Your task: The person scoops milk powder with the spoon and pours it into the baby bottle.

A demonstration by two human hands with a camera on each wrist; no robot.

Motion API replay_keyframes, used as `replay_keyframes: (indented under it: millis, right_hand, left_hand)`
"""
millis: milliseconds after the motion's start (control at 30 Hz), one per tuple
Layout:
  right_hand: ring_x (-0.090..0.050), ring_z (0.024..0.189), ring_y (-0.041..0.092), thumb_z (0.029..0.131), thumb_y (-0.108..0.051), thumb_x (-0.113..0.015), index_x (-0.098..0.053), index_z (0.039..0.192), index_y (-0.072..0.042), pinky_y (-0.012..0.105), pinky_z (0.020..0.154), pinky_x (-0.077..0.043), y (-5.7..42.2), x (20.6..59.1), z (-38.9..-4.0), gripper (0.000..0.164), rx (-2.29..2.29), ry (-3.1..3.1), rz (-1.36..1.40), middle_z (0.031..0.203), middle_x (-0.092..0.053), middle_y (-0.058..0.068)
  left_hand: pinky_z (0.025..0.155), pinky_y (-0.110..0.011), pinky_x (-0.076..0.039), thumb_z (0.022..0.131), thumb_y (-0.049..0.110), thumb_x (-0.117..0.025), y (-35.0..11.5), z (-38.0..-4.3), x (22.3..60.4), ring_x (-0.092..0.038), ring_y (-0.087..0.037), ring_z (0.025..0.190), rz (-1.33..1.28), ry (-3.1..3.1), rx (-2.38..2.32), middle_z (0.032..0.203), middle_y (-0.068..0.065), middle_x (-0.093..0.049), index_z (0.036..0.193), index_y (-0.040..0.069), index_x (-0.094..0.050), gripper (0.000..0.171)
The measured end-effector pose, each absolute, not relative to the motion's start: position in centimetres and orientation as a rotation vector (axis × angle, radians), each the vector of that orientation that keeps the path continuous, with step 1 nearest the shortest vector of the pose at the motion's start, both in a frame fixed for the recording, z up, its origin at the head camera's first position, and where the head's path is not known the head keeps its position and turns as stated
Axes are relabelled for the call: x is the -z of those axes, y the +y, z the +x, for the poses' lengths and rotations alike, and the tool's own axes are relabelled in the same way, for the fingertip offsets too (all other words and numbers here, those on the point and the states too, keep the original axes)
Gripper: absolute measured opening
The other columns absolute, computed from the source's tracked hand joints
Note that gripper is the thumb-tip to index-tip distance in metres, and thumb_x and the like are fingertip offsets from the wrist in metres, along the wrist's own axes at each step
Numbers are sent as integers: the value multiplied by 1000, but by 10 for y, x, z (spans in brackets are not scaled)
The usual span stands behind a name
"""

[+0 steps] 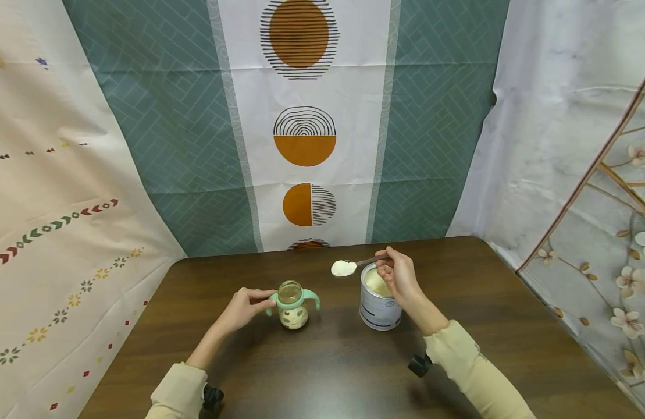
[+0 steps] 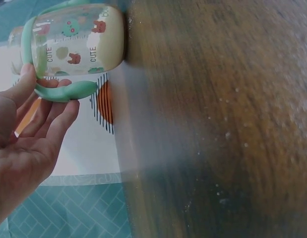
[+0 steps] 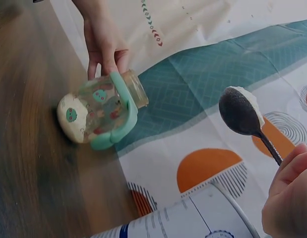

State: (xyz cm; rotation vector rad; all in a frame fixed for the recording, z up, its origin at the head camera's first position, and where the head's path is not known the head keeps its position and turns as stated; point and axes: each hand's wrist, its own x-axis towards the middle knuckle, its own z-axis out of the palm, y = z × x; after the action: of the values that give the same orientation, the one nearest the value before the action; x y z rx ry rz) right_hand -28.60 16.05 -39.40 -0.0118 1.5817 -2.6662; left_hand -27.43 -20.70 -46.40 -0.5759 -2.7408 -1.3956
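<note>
A clear baby bottle [image 1: 293, 314] with a green two-handled collar stands uncapped on the table, pale powder in its lower part. My left hand [image 1: 243, 308] grips its left handle [image 2: 69, 91], thumb near the collar and fingers curled under. My right hand [image 1: 401, 276] pinches the handle of a dark spoon [image 3: 241, 113]. Heaped white powder [image 1: 344, 268] fills the spoon's bowl, held up between the bottle and an open tin [image 1: 381, 311]. Cream-coloured powder shows inside the tin, which stands below my right hand.
Brown wooden table [image 1: 322, 372] lies under everything. A patterned cloth [image 1: 301, 221] hangs behind its far edge, with more cloth [image 1: 66, 262] on the left and floral cloth [image 1: 578, 233] on the right. Black wrist cameras [image 1: 419, 365] sit under both forearms.
</note>
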Motion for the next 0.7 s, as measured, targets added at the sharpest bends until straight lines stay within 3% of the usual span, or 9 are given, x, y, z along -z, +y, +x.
replay_keyframes:
  millis: [400, 700]
  right_hand:
    - [-45, 43, 4, 106, -17, -33, -60, 80, -6, 11, 43, -36, 147, 390, -285, 40, 2668, 1549, -26, 59, -55, 0]
    - [-45, 44, 4, 107, -17, -30, -58, 86, -4, 11, 42, -33, 138, 389, -284, 37, 2616, 1555, -90, 63, -54, 0]
  left_hand:
    - [74, -23, -53, 87, 28, -72, -207, -275, 466, -67, -26, 104, -553, -2739, 1380, 111, -11, -72, 116, 11, -72, 34]
    - [76, -23, -53, 87, 27, -72, -206, -274, 465, -67, -28, 105, -558, -2735, 1385, 111, -11, -72, 117, 10, -72, 34]
